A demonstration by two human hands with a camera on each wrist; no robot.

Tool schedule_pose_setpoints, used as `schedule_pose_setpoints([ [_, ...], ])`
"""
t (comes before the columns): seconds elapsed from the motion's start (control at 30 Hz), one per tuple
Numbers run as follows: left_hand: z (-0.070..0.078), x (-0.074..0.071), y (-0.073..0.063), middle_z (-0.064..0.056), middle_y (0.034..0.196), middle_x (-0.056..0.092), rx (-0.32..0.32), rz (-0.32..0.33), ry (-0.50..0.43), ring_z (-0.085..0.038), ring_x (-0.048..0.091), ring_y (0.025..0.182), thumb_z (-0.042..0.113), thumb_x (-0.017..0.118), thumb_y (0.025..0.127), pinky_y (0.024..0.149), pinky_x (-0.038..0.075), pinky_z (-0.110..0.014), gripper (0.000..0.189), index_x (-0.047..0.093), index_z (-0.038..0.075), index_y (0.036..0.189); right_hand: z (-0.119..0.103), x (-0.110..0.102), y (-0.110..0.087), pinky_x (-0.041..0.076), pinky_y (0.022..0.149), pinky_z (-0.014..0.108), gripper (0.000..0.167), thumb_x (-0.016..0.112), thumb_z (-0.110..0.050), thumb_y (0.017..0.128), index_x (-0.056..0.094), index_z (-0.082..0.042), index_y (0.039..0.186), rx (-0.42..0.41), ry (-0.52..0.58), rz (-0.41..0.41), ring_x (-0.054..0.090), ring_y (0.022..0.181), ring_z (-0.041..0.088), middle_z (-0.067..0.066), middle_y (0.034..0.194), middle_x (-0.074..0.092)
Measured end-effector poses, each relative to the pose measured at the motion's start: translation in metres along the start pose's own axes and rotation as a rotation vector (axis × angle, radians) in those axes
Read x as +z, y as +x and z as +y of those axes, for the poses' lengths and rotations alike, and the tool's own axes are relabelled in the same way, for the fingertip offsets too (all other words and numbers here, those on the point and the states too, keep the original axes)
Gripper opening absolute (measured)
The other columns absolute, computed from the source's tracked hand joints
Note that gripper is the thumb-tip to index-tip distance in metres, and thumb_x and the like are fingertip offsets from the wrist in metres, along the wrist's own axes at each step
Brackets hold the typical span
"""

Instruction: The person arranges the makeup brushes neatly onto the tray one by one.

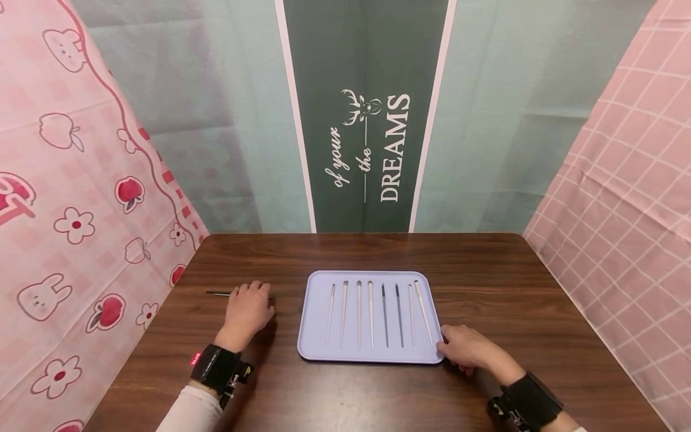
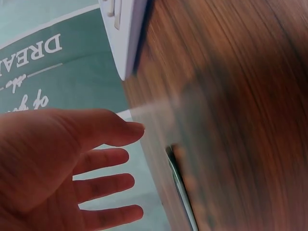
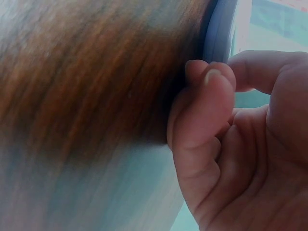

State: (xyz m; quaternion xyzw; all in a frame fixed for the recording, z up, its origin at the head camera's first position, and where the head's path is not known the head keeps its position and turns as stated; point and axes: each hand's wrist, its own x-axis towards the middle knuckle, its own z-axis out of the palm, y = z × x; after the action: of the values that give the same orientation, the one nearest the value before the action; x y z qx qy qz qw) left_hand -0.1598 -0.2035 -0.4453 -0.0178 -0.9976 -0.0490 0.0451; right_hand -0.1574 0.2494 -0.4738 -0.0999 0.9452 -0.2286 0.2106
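My left hand [image 1: 250, 306] is over the left part of the table, its fingers fairly straight and holding nothing. Beneath and beside it lies a slim dark-handled brush [image 1: 218, 293], partly hidden by the hand in the head view. The left wrist view shows this brush [image 2: 180, 185] on the wood, apart from the fingertips. At the front right corner of a pale lilac tray [image 1: 315, 336], my right hand [image 1: 466, 348] pinches the rim between thumb and curled fingers. Several thin makeup brushes [image 1: 358, 315] lie side by side on the tray, most pale-handled, two dark-handled [image 1: 399, 315].
The brown wooden table [image 1: 356, 396] reaches back to a green curtain [image 1: 248, 120] with white lettering. Pink patterned cloth [image 1: 75, 258] hangs at the left, and pink checked cloth [image 1: 621, 240] at the right.
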Motion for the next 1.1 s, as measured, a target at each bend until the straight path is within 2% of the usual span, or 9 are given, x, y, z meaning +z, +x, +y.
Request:
schedule_pose_setpoints([
  [0.17, -0.014, -0.001, -0.001, -0.024, 0.128, 0.061, -0.019, -0.035, 0.003, -0.048, 0.054, 0.121, 0.018, 0.075, 0.089, 0.104, 0.038, -0.065, 0.047, 0.061, -0.002, 0.129, 0.000, -0.001, 0.001, 0.048, 0.041, 0.031, 0.016, 0.060, -0.015, 0.093, 0.052, -0.009, 0.080, 0.006, 0.000, -0.008, 0.055, 0.046, 0.018, 0.006, 0.062, 0.055],
  [0.4, -0.031, 0.002, -0.004, -0.025, 0.125, 0.061, -0.029, -0.029, -0.013, -0.049, 0.055, 0.118, 0.018, 0.075, 0.088, 0.100, 0.040, -0.066, 0.046, 0.062, -0.002, 0.128, -0.001, -0.001, 0.001, 0.048, 0.041, 0.031, 0.016, 0.060, -0.015, 0.093, 0.052, -0.010, 0.080, 0.005, -0.007, -0.007, 0.055, 0.046, 0.018, 0.005, 0.061, 0.055],
  [0.73, -0.044, 0.006, -0.005, -0.028, 0.126, 0.060, -0.053, -0.066, -0.043, -0.051, 0.053, 0.120, 0.017, 0.074, 0.088, 0.099, 0.039, -0.067, 0.046, 0.063, -0.001, 0.128, -0.002, 0.000, -0.001, 0.048, 0.041, 0.031, 0.017, 0.061, -0.015, 0.094, 0.052, -0.010, 0.080, -0.004, -0.001, 0.006, 0.055, 0.046, 0.018, 0.005, 0.061, 0.055],
  [1.1, -0.052, 0.008, -0.003, -0.028, 0.126, 0.060, -0.058, -0.073, -0.054, -0.052, 0.053, 0.120, 0.017, 0.072, 0.089, 0.099, 0.039, -0.069, 0.042, 0.063, -0.003, 0.125, -0.002, 0.000, -0.001, 0.048, 0.039, 0.031, 0.017, 0.060, -0.014, 0.092, 0.051, -0.010, 0.078, -0.004, 0.000, 0.014, 0.055, 0.044, 0.017, 0.004, 0.059, 0.055],
])
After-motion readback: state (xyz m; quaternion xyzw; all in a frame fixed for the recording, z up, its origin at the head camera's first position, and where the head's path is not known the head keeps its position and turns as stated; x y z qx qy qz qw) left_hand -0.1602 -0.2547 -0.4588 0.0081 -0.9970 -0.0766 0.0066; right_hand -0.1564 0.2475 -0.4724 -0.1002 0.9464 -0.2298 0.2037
